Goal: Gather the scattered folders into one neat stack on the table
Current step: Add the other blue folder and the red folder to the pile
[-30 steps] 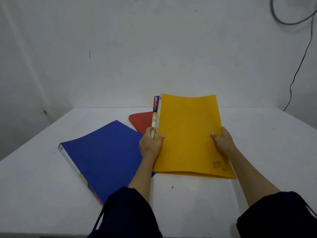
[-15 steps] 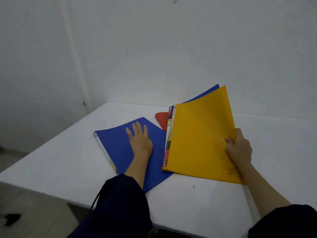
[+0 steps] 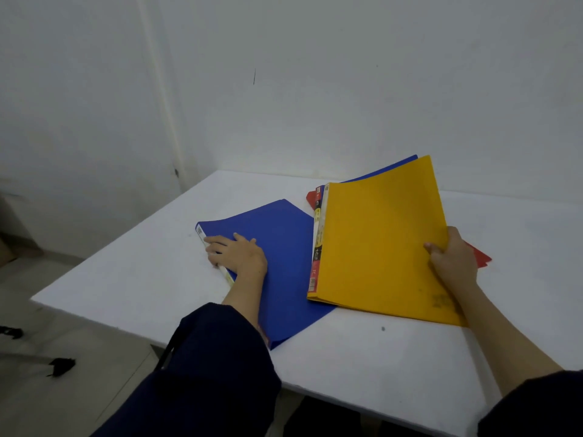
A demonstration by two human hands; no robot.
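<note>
One folder (image 3: 284, 247) lies left on the table (image 3: 126, 279), another folder (image 3: 378, 247) overlapping its right edge.

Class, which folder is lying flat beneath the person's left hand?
The blue folder at left, under the left hand; the yellow folder is gripped by the right hand.

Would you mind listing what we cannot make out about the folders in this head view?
- Red folder: mostly hidden under the yellow folder; only two corners show.
- Second blue folder: only an edge shows behind the yellow one.
- Spine label text: too small to read.
- Left hand fingertips: curled over the flat blue folder edge, grip unclear.
</note>
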